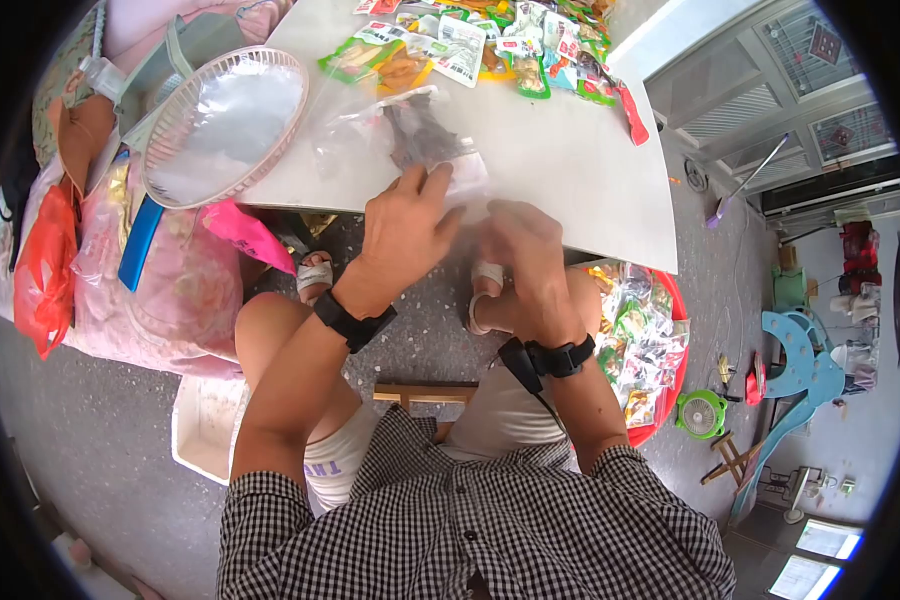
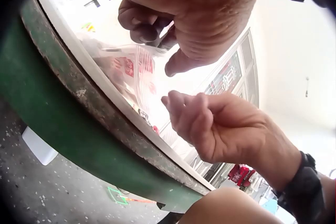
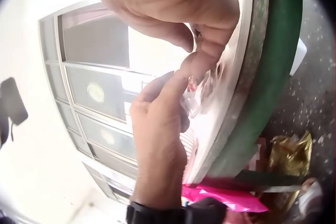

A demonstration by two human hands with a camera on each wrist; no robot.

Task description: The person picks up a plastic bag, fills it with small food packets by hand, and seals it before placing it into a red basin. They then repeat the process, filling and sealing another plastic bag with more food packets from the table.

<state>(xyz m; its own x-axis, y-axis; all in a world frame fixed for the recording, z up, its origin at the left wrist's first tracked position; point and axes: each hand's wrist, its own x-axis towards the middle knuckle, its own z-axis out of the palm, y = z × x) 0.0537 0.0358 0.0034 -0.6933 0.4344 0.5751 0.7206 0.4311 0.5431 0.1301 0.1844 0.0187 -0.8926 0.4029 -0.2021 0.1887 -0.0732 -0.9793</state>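
A clear plastic bag (image 1: 420,130) with dark contents lies by the table's near edge; red print shows on the bag (image 2: 131,69) in the left wrist view. My left hand (image 1: 400,230) has bent fingers at its near end and appears to grip the edge; in the left wrist view the left hand (image 2: 189,19) partly hides that contact. Just to the right, my right hand (image 1: 530,250) is blurred. Seen from the left wrist, the right hand (image 2: 215,129) has curled fingers, apart from the bag, with nothing visible in them.
Colourful packets (image 1: 540,50) are spread along the table's far side. A pink-rimmed oval basket (image 1: 298,110) stands at the table's left. Below the right edge, a red tub (image 1: 682,350) holds more packets. A white box (image 1: 202,430) is on the floor at left.
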